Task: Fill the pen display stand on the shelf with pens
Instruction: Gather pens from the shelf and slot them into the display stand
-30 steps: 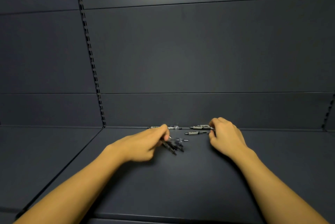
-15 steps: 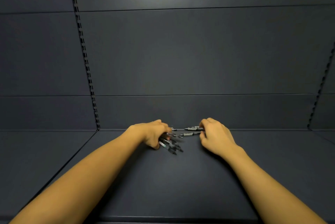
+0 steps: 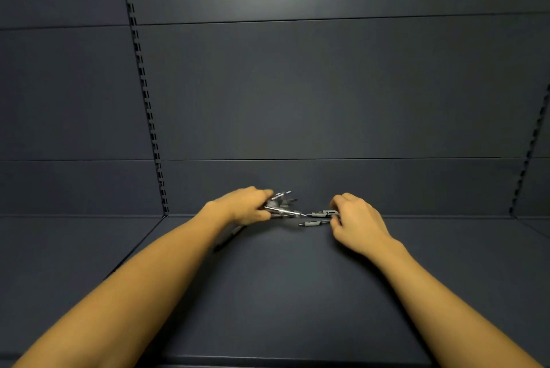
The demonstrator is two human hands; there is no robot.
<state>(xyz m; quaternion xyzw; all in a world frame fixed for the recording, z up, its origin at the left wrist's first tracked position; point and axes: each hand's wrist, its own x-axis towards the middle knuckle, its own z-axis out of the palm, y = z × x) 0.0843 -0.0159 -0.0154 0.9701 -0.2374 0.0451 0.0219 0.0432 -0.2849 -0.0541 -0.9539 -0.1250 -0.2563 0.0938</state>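
While the left hand (image 3: 248, 208) grips a splayed bundle of pens (image 3: 281, 207) near the shelf's (image 3: 282, 293) back edge, the right hand (image 3: 355, 223) pinches one of two loose pens (image 3: 323, 213). That fanned bundle could slip and scatter. No display stand is visible.

Back wall (image 3: 327, 186) close behind pens (image 3: 315, 218); near shelf (image 3: 282, 293) bare

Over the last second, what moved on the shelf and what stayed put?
The left hand, gripping a bundle of pens, lifted it off the shelf and carried it back toward the rear wall. The right hand stayed on the two pens lying by the back edge, its fingers curled at their ends.
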